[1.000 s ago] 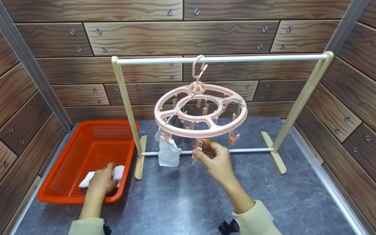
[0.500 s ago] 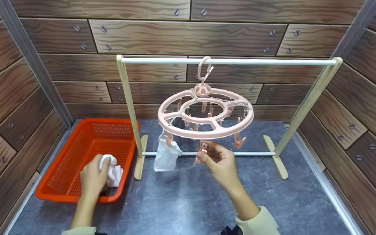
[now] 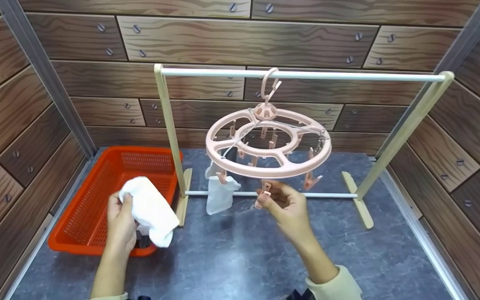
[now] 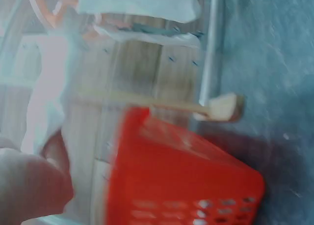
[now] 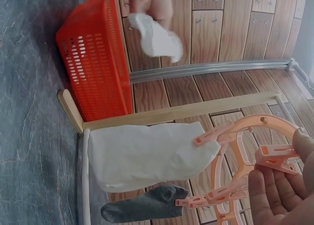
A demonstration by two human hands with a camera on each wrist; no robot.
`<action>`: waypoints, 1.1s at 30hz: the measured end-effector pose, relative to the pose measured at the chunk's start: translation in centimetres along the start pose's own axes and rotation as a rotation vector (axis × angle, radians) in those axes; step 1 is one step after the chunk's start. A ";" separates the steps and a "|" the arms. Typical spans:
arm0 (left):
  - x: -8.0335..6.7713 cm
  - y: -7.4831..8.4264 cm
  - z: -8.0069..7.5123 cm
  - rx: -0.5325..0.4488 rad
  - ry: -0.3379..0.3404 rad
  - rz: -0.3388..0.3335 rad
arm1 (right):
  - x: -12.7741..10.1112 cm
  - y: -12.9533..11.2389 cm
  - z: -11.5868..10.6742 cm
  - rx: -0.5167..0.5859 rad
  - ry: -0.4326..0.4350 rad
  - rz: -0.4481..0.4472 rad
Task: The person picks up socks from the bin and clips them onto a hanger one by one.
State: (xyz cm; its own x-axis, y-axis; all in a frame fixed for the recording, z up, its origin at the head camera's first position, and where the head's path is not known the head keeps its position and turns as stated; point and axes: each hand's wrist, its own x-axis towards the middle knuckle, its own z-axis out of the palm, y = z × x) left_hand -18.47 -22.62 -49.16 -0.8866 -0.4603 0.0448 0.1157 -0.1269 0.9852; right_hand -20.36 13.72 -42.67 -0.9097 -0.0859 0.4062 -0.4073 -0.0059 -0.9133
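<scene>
The left wrist view is smeared with blur: only the red of the orange basket (image 4: 181, 176), a pale wooden foot and a white streak of cloth can be made out, and the fingers there are just a pink blob at the lower left corner. In the head view both forearms are cut off by the bottom edge. The left hand (image 3: 121, 223) grips a crumpled white sock (image 3: 150, 210), fingers curled round it, lifted above the near right corner of the basket, which sits toward the left edge of the grey table (image 3: 240, 258). The sock looks soft, plain and bunched, its loose end drooping over the basket rim. The right hand (image 3: 286, 204) pinches a pink clip (image 3: 265, 188) that hangs from the near rim of the round pink hanger (image 3: 269, 143), thumb and fingers closed on it. The hanger hooks over the white top bar of the wooden rack (image 3: 169, 125). Another white sock (image 3: 219, 193) is already clipped at the hanger's left side, and a dark grey sock (image 5: 147, 208) hangs behind it, mostly hidden in the head view.
</scene>
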 end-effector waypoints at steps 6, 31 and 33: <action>0.2 -2.2 -1.4 0.803 -0.014 0.195 | 0.1 -0.1 -0.3 0.007 0.006 0.018; -5.3 -2.6 1.3 0.727 0.068 0.730 | 0.2 -0.8 -0.1 0.073 -0.037 0.026; -5.4 -1.9 2.4 0.649 0.071 0.757 | 0.3 -1.0 -0.2 0.107 -0.045 0.028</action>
State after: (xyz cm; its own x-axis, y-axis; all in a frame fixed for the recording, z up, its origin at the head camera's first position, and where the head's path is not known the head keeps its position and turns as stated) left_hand -14.98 -17.73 -50.87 -0.6492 -0.2756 0.7089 0.3532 0.7162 0.6020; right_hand -20.23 13.86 -41.67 -0.9153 -0.1321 0.3806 -0.3681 -0.1093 -0.9233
